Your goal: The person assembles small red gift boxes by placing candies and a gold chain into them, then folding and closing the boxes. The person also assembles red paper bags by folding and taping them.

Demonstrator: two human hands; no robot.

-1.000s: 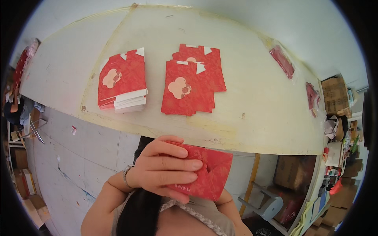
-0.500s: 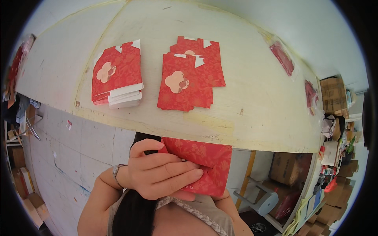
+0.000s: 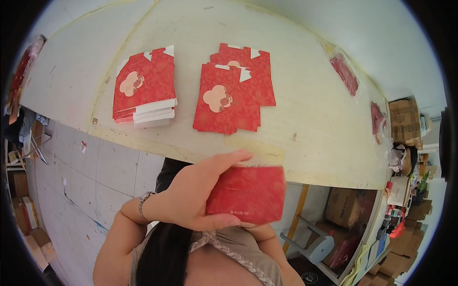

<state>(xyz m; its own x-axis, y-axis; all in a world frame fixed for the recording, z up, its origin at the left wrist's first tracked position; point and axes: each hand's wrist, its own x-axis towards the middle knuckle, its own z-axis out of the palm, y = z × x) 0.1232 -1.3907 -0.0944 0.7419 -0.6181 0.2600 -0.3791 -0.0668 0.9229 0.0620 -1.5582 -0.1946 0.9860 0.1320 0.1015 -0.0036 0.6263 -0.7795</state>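
A red floral-printed paper box [image 3: 245,195] is held in front of my body, at the near edge of the table. My left hand [image 3: 193,193] grips it from the left side, fingers along its upper edge and thumb across the lower front. A bracelet circles that wrist. My right forearm reaches up behind the box, which hides the right hand and its fingers. Beyond, on the table, lies a left stack of red cartons [image 3: 152,78] with white flaps at its near side. To its right, a second pile of flat red cartons [image 3: 245,109] overlaps unevenly; both show a pale flower-shaped patch.
The pale table [image 3: 305,143] spans the view ahead of me. Clear bags with red contents [image 3: 344,75] lie along its far right side. Below on the right are a yellow post, a pale blue roll [image 3: 320,248] and a cardboard box [image 3: 344,206]. More cartons stack at the right.
My left hand has shifted from lying across the box's front to gripping its left side, thumb now low and fingers on the upper edge. The box's front has turned and looks smaller.
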